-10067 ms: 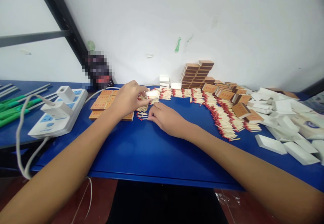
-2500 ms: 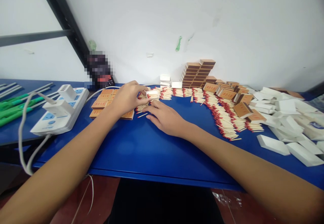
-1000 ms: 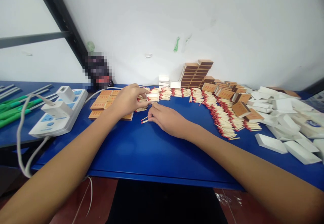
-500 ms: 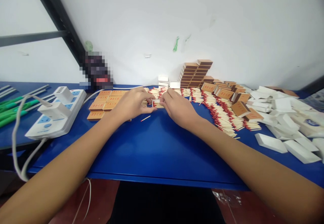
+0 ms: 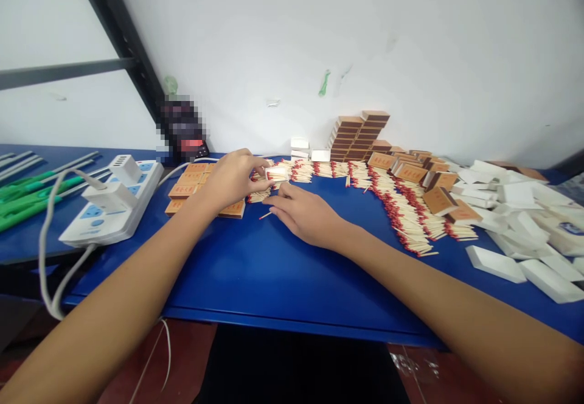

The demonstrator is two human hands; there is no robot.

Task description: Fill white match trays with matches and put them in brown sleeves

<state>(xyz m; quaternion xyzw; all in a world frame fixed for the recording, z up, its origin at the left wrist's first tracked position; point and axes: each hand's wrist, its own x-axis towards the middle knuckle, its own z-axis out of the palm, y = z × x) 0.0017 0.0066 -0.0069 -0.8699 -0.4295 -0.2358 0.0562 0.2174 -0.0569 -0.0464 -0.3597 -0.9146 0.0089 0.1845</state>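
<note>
My left hand (image 5: pixel 232 179) pinches a white matchbox tray (image 5: pixel 276 176) between thumb and fingers; matches lie inside it. Just to its right and lower, my right hand (image 5: pixel 305 212) reaches in with its fingers slightly apart. A single loose match (image 5: pixel 265 215) lies on the blue table by these fingertips, its far end close to the thumb; I cannot see whether they touch. Under and beside the tray spreads a pile of matches (image 5: pixel 259 196) with red heads. Orange matchboxes (image 5: pixel 189 191) stand in rows beside and partly behind my left forearm.
Rows of matches (image 5: pixel 406 215) curve along the right. Behind them rise stacked matchboxes (image 5: pixel 353 136) against the wall, with more tumbled boxes (image 5: pixel 440 200) nearby. White trays (image 5: pixel 497 264) heap at far right. A power strip (image 5: pixel 132 209) with cables sits left, near green-handled rods (image 5: pixel 31 197).
My right hand has let go of the tray and come down towards the loose match. My left hand keeps the tray, now tipped so its matches show. The view has shifted slightly.
</note>
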